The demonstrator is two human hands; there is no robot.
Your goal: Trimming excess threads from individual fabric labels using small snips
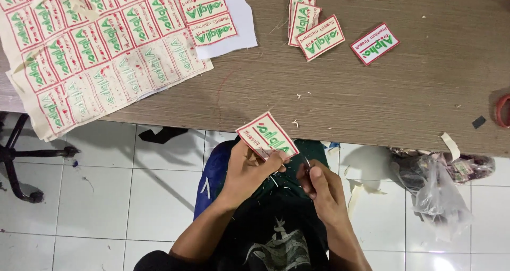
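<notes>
- Head view, looking down past the lap to the bench [372, 101] edge
- Left hand [249, 167] pinching one embroidered patch [266, 135] by its lower corner, white face with red border and green lettering tilted up toward the camera, likely so the edge can be seen while trimmed
- Patch held in the air just off the bench edge, above the lap, touching nothing but the fingers
- Right hand [319, 186] closed around a small cutting tool [307, 162], thin blade tip poking up just beside the patch's corner; kind of tool too small to tell
- Uncut sheet of patches [101, 48] lying flat at the bench's far left, overhanging the edge
- Loose cut patches [340, 35] grouped further up the bench, well apart from the hands
- Clear plastic bag [438, 194] on the tiled floor [106, 196] to the right, beside fabric scraps
</notes>
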